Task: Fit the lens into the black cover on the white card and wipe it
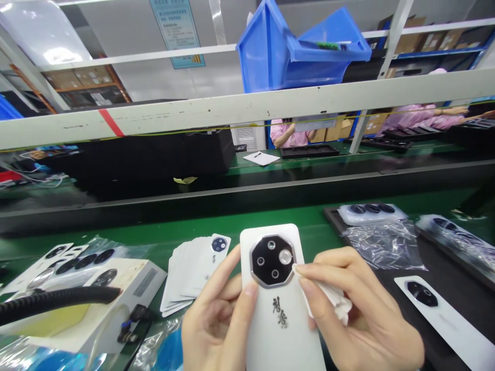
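Observation:
Upright in front of me is a white phone back cover (284,340) with a black octagonal camera module and dark characters below it. My left hand (220,314) is closed around its left edge, thumb beside the camera module. Between the thumb and fingers of my right hand (359,309) a folded white cloth (332,298) is pinched. The cloth's tip touches the lower right rim of the camera module. A fanned stack of white covers (185,268) lies left of my left hand. Another white cover (444,319) rests to the right.
At left stand a white box-shaped device (141,283) and a black hose (58,304). Bagged camera parts (371,212) and clear plastic film (386,245) lie on a black tray (410,288). A blue bin (266,56) hangs above the rail. Co-workers in pink (296,135) sit beyond.

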Demonstrator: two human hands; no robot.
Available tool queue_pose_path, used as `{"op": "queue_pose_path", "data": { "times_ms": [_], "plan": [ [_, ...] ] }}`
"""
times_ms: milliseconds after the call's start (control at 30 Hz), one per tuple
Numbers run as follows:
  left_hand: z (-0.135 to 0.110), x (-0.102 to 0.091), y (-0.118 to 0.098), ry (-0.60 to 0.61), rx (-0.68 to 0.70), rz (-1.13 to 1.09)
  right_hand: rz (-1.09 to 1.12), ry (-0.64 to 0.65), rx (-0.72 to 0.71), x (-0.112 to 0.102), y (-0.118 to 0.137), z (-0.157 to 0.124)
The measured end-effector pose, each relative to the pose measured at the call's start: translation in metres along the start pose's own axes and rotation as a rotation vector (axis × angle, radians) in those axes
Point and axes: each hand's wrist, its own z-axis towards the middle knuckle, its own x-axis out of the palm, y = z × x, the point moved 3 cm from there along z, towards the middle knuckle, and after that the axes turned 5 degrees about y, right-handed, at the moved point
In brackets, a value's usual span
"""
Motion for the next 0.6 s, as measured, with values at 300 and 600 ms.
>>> {"op": "queue_pose_path", "data": {
  "times_ms": [300,600],
  "plan": [
    [-0.005,0.004,0.001,-0.014,0.039,0.014,-0.314,0.148,-0.13,0.007,0.009,-0.011],
    [-0.006,-0.003,-0.001,-0.087,0.152,0.187,-0.323,0.229,-0.256,0.016,-0.004,-0.013]
  ]
}}
